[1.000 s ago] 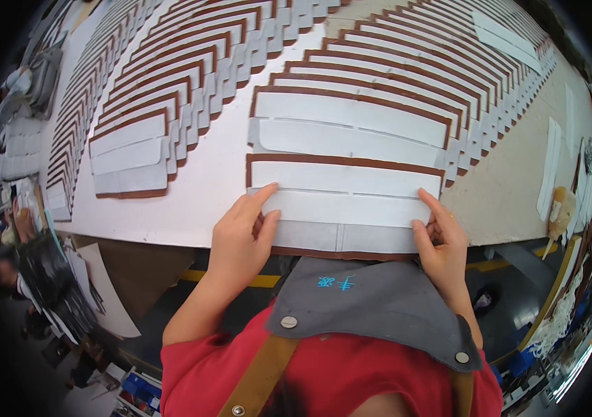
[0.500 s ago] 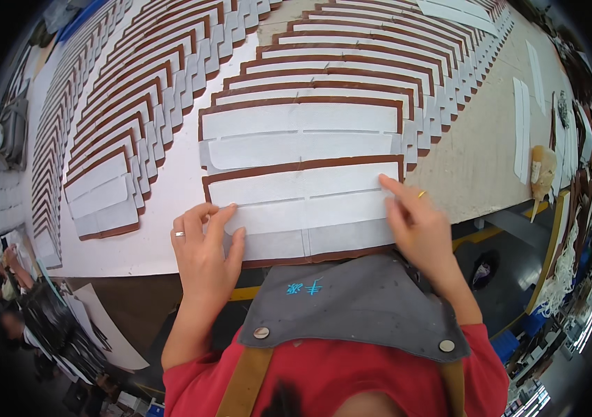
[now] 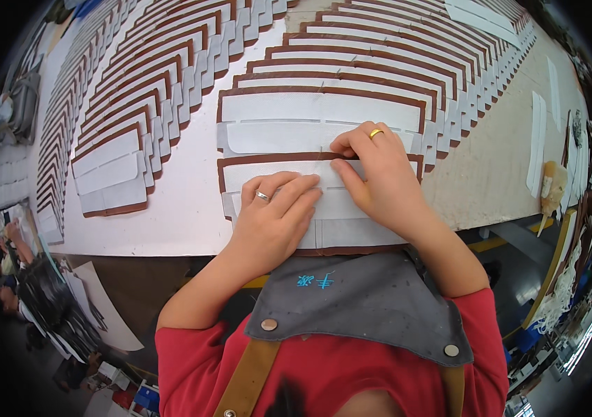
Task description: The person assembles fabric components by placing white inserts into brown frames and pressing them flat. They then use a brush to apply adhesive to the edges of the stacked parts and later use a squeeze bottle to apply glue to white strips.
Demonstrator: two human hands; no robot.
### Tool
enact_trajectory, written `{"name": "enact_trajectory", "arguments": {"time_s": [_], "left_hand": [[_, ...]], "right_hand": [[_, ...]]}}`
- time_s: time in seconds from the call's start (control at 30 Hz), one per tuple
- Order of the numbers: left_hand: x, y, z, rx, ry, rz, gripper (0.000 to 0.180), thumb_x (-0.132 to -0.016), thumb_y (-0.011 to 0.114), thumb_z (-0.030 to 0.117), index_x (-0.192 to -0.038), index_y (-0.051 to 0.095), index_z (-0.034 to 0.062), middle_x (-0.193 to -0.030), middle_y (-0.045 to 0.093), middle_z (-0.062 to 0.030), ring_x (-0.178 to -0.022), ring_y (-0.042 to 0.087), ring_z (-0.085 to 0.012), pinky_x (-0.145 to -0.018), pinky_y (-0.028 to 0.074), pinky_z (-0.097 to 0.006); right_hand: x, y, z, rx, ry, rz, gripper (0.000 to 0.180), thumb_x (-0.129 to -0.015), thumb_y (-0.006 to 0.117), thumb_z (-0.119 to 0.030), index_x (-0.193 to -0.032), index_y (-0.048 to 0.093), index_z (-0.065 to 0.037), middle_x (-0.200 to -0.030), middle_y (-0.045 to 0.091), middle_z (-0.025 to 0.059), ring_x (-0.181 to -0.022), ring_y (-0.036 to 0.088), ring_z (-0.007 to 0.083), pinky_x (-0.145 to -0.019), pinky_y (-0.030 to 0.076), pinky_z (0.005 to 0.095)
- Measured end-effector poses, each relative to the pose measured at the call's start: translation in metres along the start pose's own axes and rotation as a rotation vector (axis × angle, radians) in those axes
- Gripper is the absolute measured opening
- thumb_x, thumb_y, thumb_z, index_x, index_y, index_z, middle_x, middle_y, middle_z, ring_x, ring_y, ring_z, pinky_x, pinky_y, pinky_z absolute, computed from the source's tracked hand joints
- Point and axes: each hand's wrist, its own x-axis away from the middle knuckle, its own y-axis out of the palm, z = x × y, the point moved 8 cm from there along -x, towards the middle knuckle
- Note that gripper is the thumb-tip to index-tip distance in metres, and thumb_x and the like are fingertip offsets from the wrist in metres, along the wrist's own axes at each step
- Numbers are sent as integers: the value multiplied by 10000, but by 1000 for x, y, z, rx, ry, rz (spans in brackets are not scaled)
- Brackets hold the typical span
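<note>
A brown leather piece with a white paper lining (image 3: 240, 172) lies nearest the table's front edge. My left hand (image 3: 274, 215) lies flat on its white lining, fingers together and pointing right, a ring on one finger. My right hand (image 3: 379, 179) rests on the same piece, its fingertips pressing at the notch in the middle of the upper brown edge. A ring shows on that hand too. Just beyond lies a second identical piece (image 3: 320, 115), overlapped by the rows behind it.
Long fanned rows of the same brown-and-white pieces (image 3: 143, 90) cover the white table (image 3: 171, 222). White strips (image 3: 538, 139) and a brush-like tool (image 3: 553, 184) lie at the right. Bags and clutter (image 3: 39, 292) sit on the floor at the lower left.
Both hands have moved from the outer ends of the nearest piece toward its middle. The view has tilted closer to the table.
</note>
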Motion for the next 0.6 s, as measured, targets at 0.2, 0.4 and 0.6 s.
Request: {"name": "enact_trajectory", "arguments": {"time_s": [0.2,0.4,0.6], "left_hand": [[3,3,-1,-11,34,24,295,-698,605,63,-992,604,49,-1135,552,-25,-1062,486,-180,-907,309,-354],[3,2,-1,-13,32,45,314,-700,605,69,-1013,606,59,-1161,546,-29,-1096,469,-187,-942,302,-359],[2,1,0,-8,10,19,342,-696,630,16,-1030,611,86,-1199,547,-37,-1145,477,-205,-965,322,-374]], "right_hand": [[5,2,-2,10,-67,30,93,-748,610,-31,-819,559,-66,-817,501,55,-818,472,229,-705,336,342],[5,1,-2,16,-80,61,117,-737,617,-30,-820,543,-67,-818,487,54,-808,462,232,-699,327,345],[4,1,1,-25,-28,61,159,-722,600,-11,-835,507,-74,-836,468,71,-805,452,241,-699,328,353]]}}
